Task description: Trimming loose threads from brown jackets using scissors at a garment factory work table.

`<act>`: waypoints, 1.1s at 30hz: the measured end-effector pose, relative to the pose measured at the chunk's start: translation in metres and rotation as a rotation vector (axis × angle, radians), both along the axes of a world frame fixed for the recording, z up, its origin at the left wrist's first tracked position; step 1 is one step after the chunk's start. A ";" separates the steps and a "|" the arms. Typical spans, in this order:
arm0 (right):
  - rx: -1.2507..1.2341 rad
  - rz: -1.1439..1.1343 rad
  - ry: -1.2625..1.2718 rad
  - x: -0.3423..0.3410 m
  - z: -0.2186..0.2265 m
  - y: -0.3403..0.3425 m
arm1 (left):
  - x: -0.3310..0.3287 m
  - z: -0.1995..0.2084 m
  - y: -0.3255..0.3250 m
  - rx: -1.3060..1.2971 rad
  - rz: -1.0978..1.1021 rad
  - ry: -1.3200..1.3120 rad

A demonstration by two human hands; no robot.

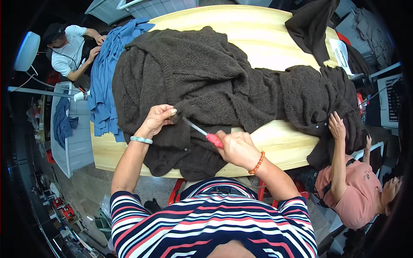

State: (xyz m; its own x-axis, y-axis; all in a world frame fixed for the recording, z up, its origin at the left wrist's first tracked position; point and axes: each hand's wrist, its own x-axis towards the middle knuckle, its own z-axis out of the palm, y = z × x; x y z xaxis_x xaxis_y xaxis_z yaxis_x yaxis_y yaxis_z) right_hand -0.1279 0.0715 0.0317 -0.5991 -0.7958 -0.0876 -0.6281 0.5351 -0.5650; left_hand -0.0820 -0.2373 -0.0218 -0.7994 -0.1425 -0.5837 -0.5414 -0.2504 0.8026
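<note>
A dark brown knitted garment (202, 81) lies bunched across the table in front of me, and its near folds hang over the front edge. My left hand (157, 119), with a pale bangle on the wrist, pinches a bit of the knit between thumb and fingers. In my right hand (239, 148) is a slim tool (214, 140) with a red handle and a thin metal shaft. Its shaft points up and left toward the pinched spot; whether the tip touches the knit I cannot tell. An orange beaded bracelet circles my right wrist.
The light wooden table (262, 26) holds blue garments (107, 73) at left, where a person in white (71, 53) works. At right, a co-worker in pink (352, 191) rests a hand on more brown knitwear (309, 94). A white bin (71, 150) stands left of the table.
</note>
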 end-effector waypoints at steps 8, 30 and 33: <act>0.040 -0.014 -0.049 -0.002 0.004 0.008 | -0.002 -0.005 -0.007 -0.045 0.002 0.065; 0.086 -0.236 -0.133 -0.031 0.008 0.041 | -0.062 -0.006 0.032 -1.130 -0.168 0.699; 0.009 -0.218 -0.154 -0.029 0.006 0.039 | -0.089 -0.004 -0.003 -1.326 0.250 0.504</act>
